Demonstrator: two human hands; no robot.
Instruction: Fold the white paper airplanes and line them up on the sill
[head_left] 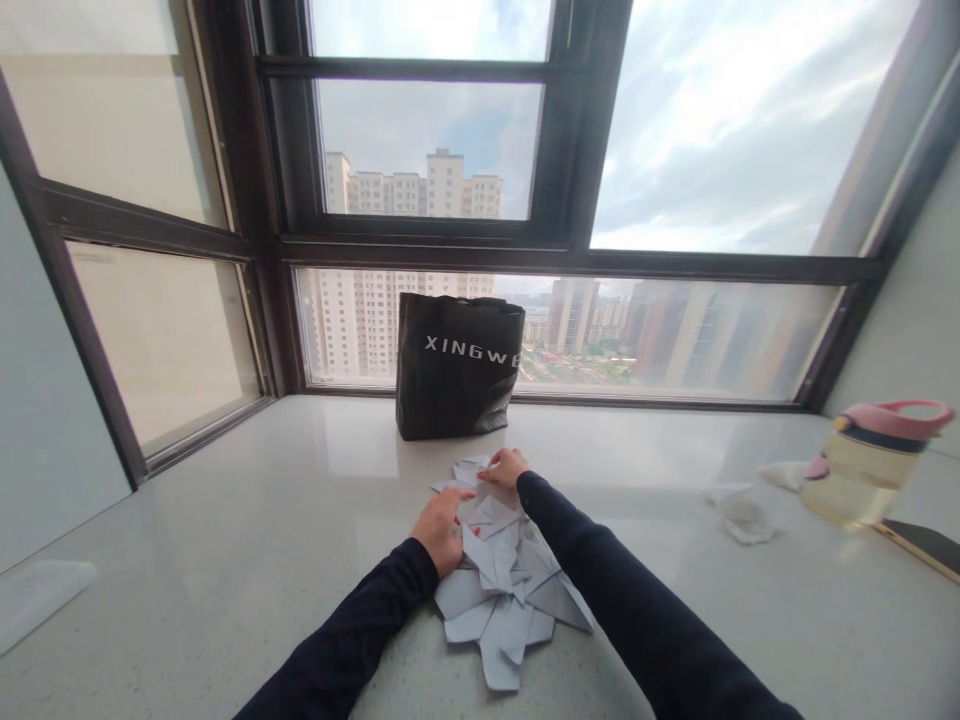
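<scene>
Several folded white paper pieces [501, 625] lie overlapping in a pile on the pale speckled sill. At the pile's left edge is my left hand [441, 528], its fingers apart and curved over the paper. Farther back, my right hand [505, 468] has thumb and fingers pressed together at the right edge of a smaller folded paper [470, 468]. That smaller paper lies just in front of the black bag. Part of the pile is hidden under my left fingers.
Behind the papers a black bag [459, 370] stands against the window. To the right are crumpled tissues [746, 515], a pink-lidded bottle [862, 465] and a phone [926, 545]. A flat white item [41, 598] lies at the far left.
</scene>
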